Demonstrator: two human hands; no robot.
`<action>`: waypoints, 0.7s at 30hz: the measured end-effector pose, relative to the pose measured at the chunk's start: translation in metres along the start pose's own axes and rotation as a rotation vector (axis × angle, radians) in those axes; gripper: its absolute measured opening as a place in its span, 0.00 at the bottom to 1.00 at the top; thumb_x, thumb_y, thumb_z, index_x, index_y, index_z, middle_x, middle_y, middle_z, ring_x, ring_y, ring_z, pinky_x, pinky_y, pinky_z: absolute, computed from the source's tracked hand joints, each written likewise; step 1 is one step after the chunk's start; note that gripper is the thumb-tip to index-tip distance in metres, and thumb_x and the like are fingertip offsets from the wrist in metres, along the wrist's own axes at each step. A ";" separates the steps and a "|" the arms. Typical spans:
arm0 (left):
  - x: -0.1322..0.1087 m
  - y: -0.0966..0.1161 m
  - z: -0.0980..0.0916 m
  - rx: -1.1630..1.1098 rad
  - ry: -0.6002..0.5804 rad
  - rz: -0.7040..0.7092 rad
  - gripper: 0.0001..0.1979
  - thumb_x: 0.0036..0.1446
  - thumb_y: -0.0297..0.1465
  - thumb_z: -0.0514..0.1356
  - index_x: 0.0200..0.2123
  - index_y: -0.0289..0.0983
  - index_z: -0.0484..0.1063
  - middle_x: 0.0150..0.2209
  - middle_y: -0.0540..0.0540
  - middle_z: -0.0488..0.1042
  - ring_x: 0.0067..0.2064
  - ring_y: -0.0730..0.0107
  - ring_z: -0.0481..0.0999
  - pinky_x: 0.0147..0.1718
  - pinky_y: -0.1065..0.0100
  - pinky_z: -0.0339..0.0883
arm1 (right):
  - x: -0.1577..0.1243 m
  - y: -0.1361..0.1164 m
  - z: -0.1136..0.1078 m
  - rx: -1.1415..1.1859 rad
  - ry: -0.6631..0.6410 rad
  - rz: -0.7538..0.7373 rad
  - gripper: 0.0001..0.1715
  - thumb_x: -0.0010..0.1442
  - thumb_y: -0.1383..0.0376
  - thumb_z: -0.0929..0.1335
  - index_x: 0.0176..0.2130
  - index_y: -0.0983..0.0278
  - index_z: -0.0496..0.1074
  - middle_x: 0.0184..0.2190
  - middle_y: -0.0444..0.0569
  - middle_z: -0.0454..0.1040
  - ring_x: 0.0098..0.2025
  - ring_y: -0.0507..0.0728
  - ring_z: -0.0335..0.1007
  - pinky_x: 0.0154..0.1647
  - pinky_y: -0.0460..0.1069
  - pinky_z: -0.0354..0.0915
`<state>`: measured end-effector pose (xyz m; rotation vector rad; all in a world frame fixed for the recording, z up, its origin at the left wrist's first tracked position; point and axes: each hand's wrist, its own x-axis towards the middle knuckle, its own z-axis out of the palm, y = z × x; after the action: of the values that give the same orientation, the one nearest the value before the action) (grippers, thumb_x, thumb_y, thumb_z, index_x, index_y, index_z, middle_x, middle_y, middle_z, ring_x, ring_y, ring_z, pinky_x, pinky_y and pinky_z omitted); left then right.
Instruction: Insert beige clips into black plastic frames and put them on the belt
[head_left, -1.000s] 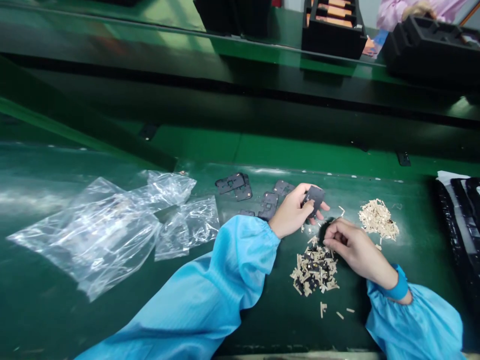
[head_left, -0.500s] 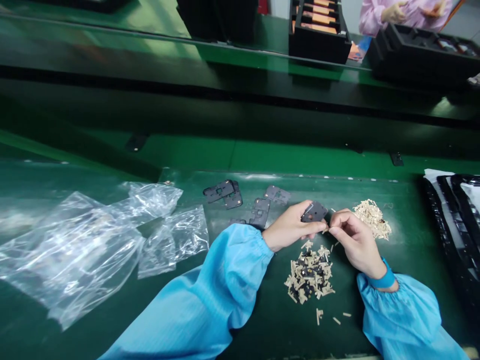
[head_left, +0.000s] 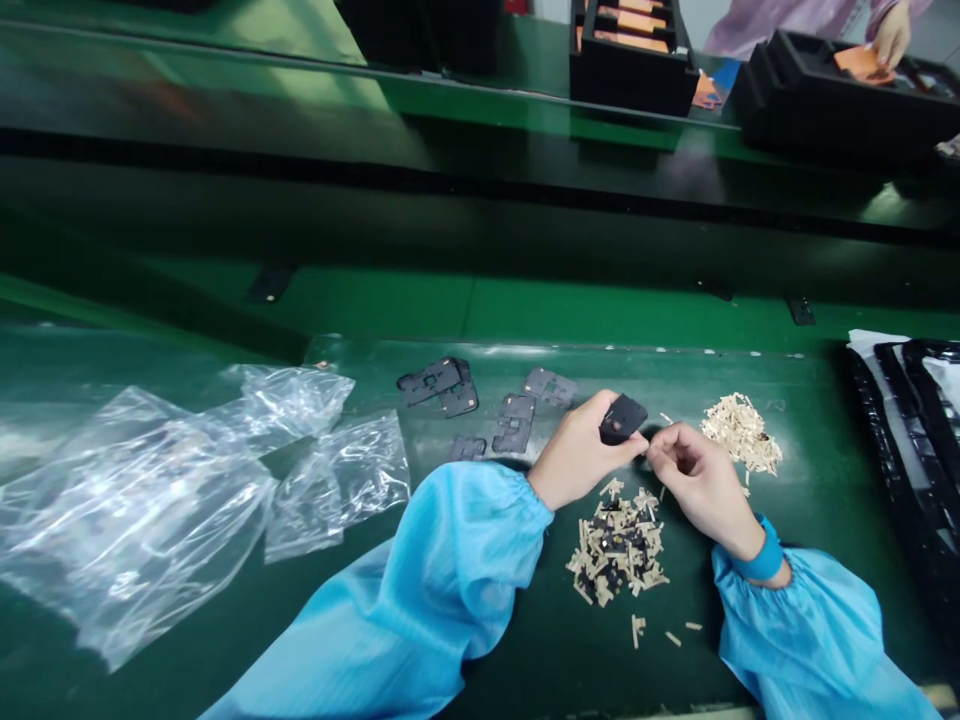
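My left hand (head_left: 576,455) grips a black flat plastic plate (head_left: 622,418) between thumb and fingers, tilted up. Close by its right edge, my right hand (head_left: 697,482) is closed in a pinch; whatever lies between those fingertips is too small to make out. Below both hands is a heap of beige strips mixed with small black parts (head_left: 619,548). A second pile, of beige strips (head_left: 741,430), lies beyond my right hand. Left of my left hand are several more black plates, among them one with cutouts (head_left: 516,424) and an overlapping pair (head_left: 435,382).
Clear plastic bags (head_left: 165,500) spread over the left of the green table (head_left: 480,620). Black-and-white wrapped bundles (head_left: 907,450) stand at the right edge. Behind a raised ledge sit black trays (head_left: 634,75), and a person's hand (head_left: 892,35) holds an orange piece over another black tray (head_left: 832,110).
The black plate has turned in my left hand and tilts differently. My right hand has shifted slightly left, still pinched. Across the ledge, the other person's hand has come down to the tray.
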<state>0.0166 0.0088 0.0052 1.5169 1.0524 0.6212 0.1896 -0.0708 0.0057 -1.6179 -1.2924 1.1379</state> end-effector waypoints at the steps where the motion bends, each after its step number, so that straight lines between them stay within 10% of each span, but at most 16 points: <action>1: 0.000 0.000 0.001 0.005 0.002 0.003 0.11 0.51 0.31 0.67 0.37 0.38 0.69 0.33 0.51 0.77 0.37 0.65 0.76 0.38 0.66 0.68 | 0.000 0.000 0.000 0.014 -0.001 0.003 0.12 0.63 0.56 0.71 0.32 0.61 0.72 0.21 0.40 0.64 0.23 0.51 0.56 0.24 0.47 0.54; 21: -0.007 -0.001 0.007 0.234 0.091 0.058 0.12 0.58 0.36 0.65 0.44 0.42 0.71 0.38 0.48 0.80 0.41 0.60 0.80 0.41 0.63 0.71 | 0.000 0.003 0.011 0.197 0.178 0.017 0.17 0.59 0.51 0.74 0.30 0.61 0.75 0.23 0.45 0.72 0.24 0.52 0.60 0.22 0.46 0.56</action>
<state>0.0190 -0.0012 0.0042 1.7407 1.1868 0.6288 0.1799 -0.0713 -0.0005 -1.5478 -1.0215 1.0695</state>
